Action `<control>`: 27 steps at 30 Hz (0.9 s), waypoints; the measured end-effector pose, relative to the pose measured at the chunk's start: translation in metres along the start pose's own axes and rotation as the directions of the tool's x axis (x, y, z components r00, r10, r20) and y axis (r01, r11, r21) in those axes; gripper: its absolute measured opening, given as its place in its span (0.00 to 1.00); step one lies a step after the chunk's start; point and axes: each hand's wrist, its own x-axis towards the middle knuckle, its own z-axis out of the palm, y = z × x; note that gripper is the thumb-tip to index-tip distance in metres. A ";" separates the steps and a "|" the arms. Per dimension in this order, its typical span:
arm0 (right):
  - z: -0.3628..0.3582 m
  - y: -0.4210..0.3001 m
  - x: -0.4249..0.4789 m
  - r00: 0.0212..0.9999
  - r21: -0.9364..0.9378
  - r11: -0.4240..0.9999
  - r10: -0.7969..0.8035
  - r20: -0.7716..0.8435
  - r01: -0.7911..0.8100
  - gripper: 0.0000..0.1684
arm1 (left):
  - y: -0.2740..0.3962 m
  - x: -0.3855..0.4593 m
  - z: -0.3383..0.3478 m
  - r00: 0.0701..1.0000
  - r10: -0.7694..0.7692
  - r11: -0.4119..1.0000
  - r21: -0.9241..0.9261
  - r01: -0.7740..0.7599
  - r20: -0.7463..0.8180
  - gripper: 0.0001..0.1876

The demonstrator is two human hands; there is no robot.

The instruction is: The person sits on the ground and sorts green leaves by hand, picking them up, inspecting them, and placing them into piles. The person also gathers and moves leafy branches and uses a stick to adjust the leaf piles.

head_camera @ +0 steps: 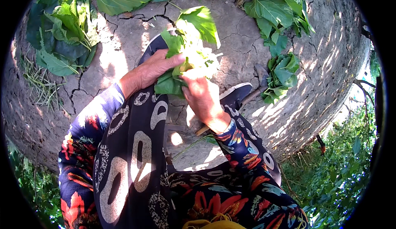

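A bunch of green leaves [201, 24] is held between my two hands, above the cracked ground near my shoe. My left hand [154, 69] grips its left side, thumb on top of the leaves. My right hand [202, 97] has its fingers closed at the lower part of the bunch, near the stems. Bright sun washes out the middle of the bunch, so the exact finger contact there is hard to see. A stack of leaves [66, 47] lies at the left, with a heap of cut stems [41, 80] just below it.
More large leaves [272, 9] lie along the top and upper right, and a smaller leaf bundle [283, 74] rests at the right. Beside that bundle is a sickle [262, 77] with a curved blade, partly hidden by my right shoe [236, 92]. My left shoe [154, 44] shows behind the leaves.
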 end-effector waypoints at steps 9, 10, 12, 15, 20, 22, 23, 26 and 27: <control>-0.036 0.001 0.025 0.973 0.081 0.973 -0.206 -0.106 0.215 0.14 | -0.010 0.002 -0.008 0.992 -0.025 0.985 0.168 0.045 -0.120 0.17; -0.043 0.007 0.034 0.958 0.065 0.971 -0.212 -0.194 0.228 0.11 | -0.011 0.003 -0.008 0.991 -0.026 0.986 0.159 0.047 -0.131 0.16; -0.050 0.025 0.060 0.965 0.544 0.835 0.203 -0.167 -0.082 0.11 | -0.014 0.004 -0.007 0.987 -0.028 0.989 0.140 0.050 -0.158 0.16; -0.051 0.060 0.098 0.956 0.226 0.969 -0.034 -0.292 0.104 0.12 | -0.009 0.003 -0.004 0.988 -0.031 0.988 0.146 0.053 -0.151 0.16; -0.018 0.075 0.133 0.947 -0.258 0.938 -0.277 -0.163 0.230 0.19 | -0.007 0.003 -0.002 0.988 -0.031 0.985 0.161 0.055 -0.152 0.16; -0.006 0.085 0.144 0.932 -0.245 0.935 -0.307 -0.193 0.257 0.17 | -0.007 0.004 -0.003 0.986 -0.029 0.981 0.183 0.059 -0.161 0.16; -0.005 0.091 0.143 0.933 -0.208 0.956 -0.257 -0.250 0.208 0.15 | -0.007 0.005 -0.003 0.986 -0.027 0.980 0.190 0.059 -0.167 0.16; -0.020 0.080 0.140 0.929 -0.029 0.989 -0.144 -0.341 0.142 0.13 | -0.011 0.004 -0.008 0.985 -0.028 0.980 0.191 0.062 -0.172 0.16; -0.029 0.070 0.133 0.939 0.093 0.991 -0.064 -0.338 0.101 0.13 | -0.012 0.004 -0.008 0.985 -0.025 0.981 0.185 0.057 -0.171 0.16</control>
